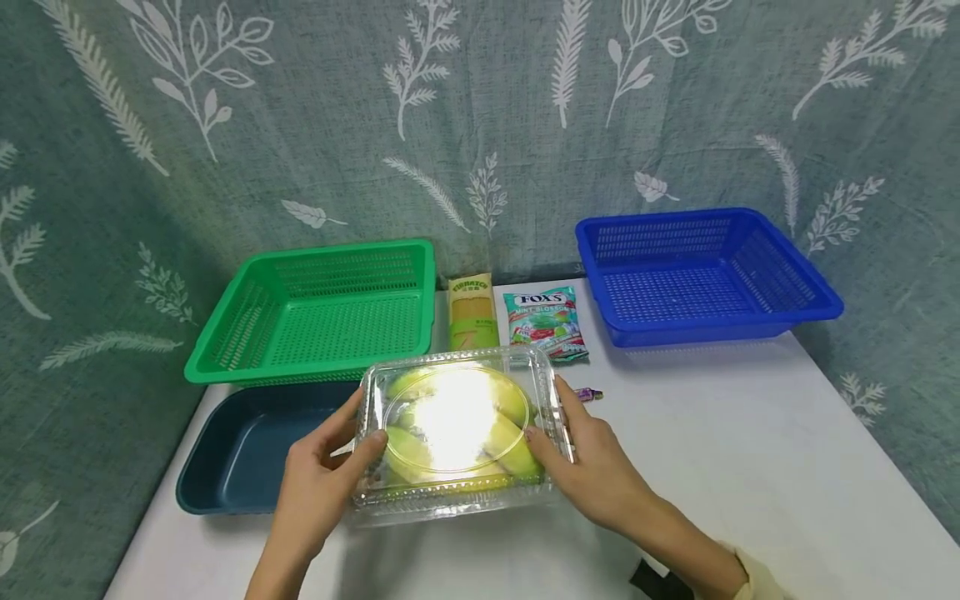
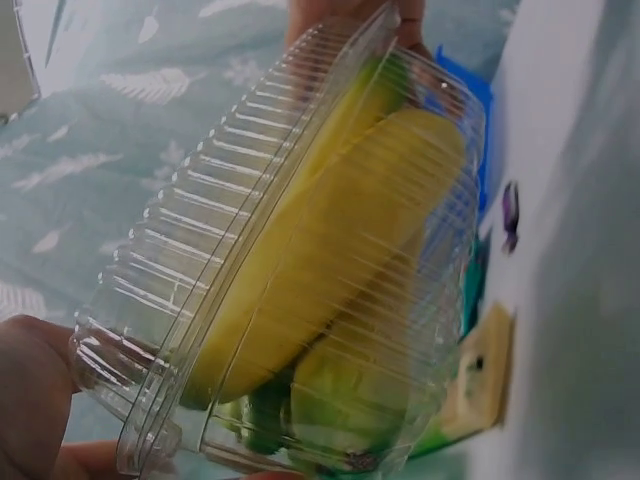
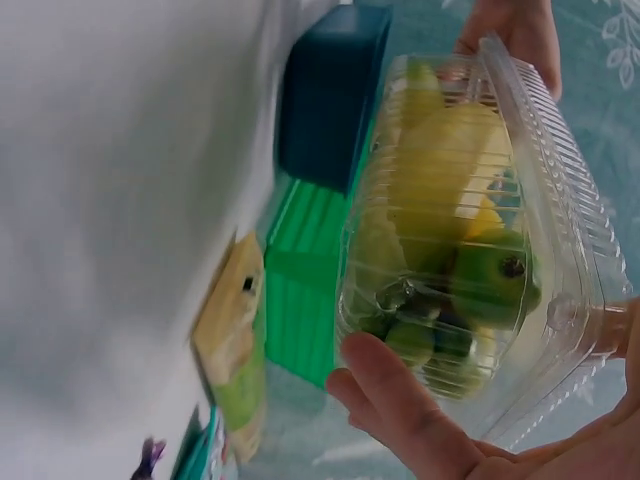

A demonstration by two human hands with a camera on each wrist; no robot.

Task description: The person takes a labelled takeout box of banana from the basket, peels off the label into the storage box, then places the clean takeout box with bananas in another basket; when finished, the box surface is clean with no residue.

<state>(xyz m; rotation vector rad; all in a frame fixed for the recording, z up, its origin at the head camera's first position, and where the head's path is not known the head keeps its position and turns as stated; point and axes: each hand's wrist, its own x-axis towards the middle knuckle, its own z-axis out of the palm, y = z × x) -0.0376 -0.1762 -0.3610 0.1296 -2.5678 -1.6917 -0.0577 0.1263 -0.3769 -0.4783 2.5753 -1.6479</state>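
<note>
Both hands hold a clear plastic clamshell box (image 1: 457,492) above the white table. Yellow and green fruit (image 2: 310,260) fills it, and a bright glare covers much of the lid in the head view. My left hand (image 1: 315,479) grips the box's left side, thumb on top of the lid. On the opposite side my right hand (image 1: 600,471) grips the edge, its thumb also over the lid. The right wrist view shows the box tilted, with a rounded green fruit (image 3: 490,275) near the end wall and right-hand fingers (image 3: 400,410) along the underside.
A green basket (image 1: 337,329) stands at back left, a dark teal tub (image 1: 251,454) before it. At back right is a blue basket (image 1: 667,292). Between the baskets lie a tan-and-green packet (image 1: 472,312), a Fox's candy bag (image 1: 546,321) and a small purple-wrapped item (image 1: 590,394).
</note>
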